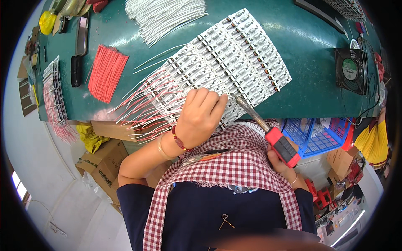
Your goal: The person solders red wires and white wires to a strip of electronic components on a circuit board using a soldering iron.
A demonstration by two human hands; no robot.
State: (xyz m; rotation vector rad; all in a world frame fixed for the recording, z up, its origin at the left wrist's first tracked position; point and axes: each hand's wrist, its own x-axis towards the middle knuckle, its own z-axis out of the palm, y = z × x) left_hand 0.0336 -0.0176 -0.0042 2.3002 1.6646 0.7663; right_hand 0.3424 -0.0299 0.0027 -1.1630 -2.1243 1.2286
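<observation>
A large panel of white circuit boards (pixel 234 56), laid out in rows with small parts on them, lies at a slant on the table's near edge. Red and white wires (pixel 146 100) trail from its left side. My left hand (pixel 199 115) rests over the panel's near part, fingers closed in a pinch on a thin white wire, mostly hidden by the fingers. In my right hand (pixel 281 164) is a soldering iron (pixel 274 136) with a red and black handle. Its metal tip meets the panel just right of my left fingertips.
On the green table (pixel 301 50) lie a bundle of red wires (pixel 108 73) and a pile of white wires (pixel 165 16). A wired panel (pixel 54 94) overhangs the left edge. A black fan (pixel 351 71) stands at right. A blue basket (pixel 316 136) and cardboard boxes (pixel 102 165) sit below.
</observation>
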